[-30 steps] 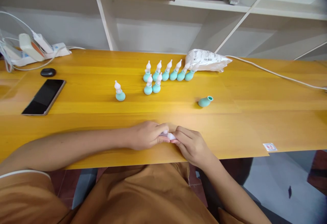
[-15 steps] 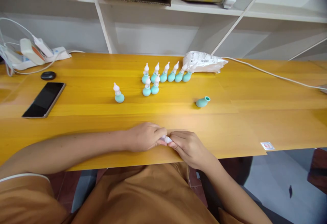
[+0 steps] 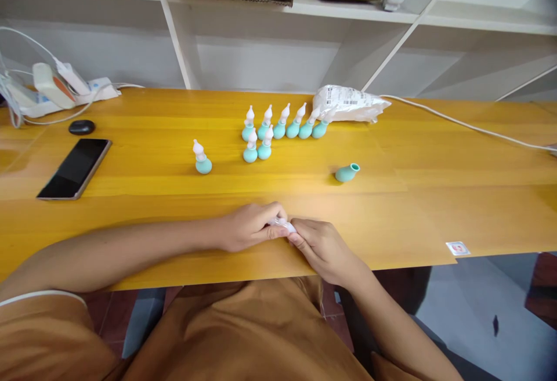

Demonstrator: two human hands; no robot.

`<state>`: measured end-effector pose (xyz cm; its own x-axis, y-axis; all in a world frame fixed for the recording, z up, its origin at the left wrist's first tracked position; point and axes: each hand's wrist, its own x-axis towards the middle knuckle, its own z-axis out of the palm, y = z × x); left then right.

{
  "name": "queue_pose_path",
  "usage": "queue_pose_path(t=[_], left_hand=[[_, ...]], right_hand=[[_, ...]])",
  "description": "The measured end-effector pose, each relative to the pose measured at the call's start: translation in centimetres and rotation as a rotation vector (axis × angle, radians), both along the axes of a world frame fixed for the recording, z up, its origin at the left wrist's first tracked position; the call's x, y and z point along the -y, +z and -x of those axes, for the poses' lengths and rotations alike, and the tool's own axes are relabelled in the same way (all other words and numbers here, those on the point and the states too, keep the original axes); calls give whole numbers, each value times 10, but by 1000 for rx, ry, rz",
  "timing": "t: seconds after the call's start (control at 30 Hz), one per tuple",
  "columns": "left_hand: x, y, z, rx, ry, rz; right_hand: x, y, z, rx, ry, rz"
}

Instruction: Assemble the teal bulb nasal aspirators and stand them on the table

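My left hand point(image 3: 248, 226) and my right hand point(image 3: 319, 247) meet at the near edge of the yellow wooden table point(image 3: 435, 195). Both pinch one small white translucent nozzle piece point(image 3: 282, 224) between their fingertips. A teal rubber bulb point(image 3: 347, 173) without a tip lies on its side a little beyond my right hand. Further back, several teal bulbs with white tips point(image 3: 278, 126) stand upright in a cluster, and one more point(image 3: 202, 158) stands alone to their left.
A white plastic bag point(image 3: 348, 102) lies behind the cluster. A black phone point(image 3: 75, 167), a small dark oval object point(image 3: 81, 127) and a power strip with chargers point(image 3: 56, 88) sit far left. A white cable point(image 3: 470, 127) runs across the right. White shelves stand behind.
Both hands have stayed together at the table's near edge, shifting their fingers slightly on the white piece. The camera view has moved a little.
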<state>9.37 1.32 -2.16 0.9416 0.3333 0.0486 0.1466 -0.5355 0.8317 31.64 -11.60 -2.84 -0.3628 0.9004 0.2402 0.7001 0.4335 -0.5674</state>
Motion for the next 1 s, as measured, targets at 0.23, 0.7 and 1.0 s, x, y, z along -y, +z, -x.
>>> queue_pose_path(t=[0.23,0.7,1.0], left_hand=[[-2,5,-3,111,75,169],[-2,-3,-4,183,98,307],[-1,-6,-3,184,82,296]], right_hand=[[-2,0,6,117,-20,-46],[5,27,-76,353,-606,-198],[-41,-1,-115,281,-490,-121]])
